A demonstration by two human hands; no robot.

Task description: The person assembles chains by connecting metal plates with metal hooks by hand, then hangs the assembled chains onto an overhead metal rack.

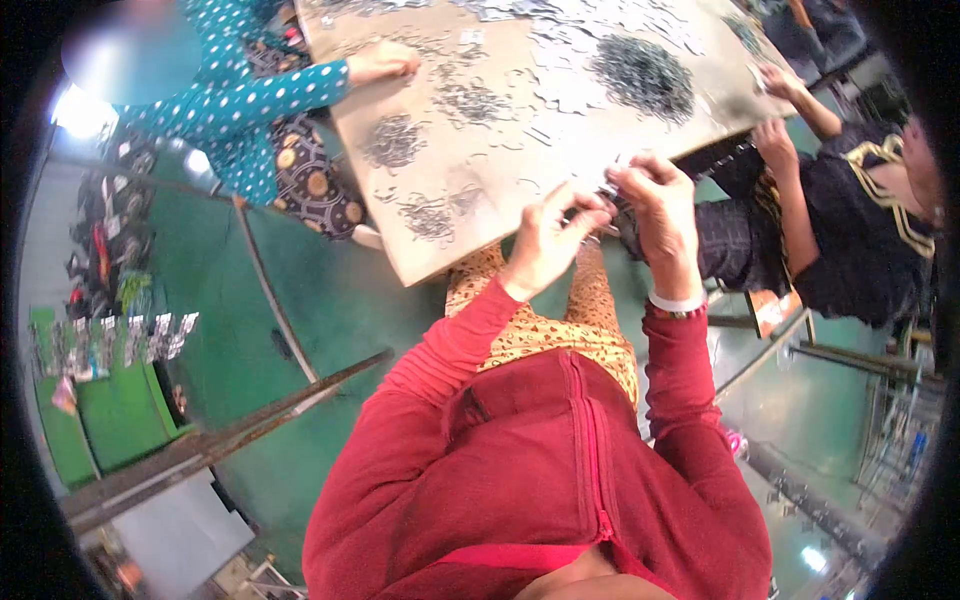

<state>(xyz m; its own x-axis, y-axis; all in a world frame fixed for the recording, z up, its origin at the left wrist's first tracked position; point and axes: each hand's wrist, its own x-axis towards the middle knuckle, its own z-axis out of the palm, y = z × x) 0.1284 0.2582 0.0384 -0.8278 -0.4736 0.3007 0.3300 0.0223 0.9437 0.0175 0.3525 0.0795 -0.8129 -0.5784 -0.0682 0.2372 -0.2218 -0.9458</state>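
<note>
My left hand and my right hand are raised close together at the table's near edge, fingertips almost touching. Both are closed in a pinch. A small grey metal piece shows between the fingertips; its exact shape is too small and blurred to tell. Beyond my hands, the tan table bears thin metal pieces in piles. A large dark pile lies behind my right hand. Smaller piles of curved, clip-like pieces, one of them a near-left pile, lie on the left.
At the table's left, a co-worker in a dotted teal sleeve has a hand on the pieces. On the right sits a co-worker in dark clothes, hands near the table edge. A green stand and a metal bar are at left.
</note>
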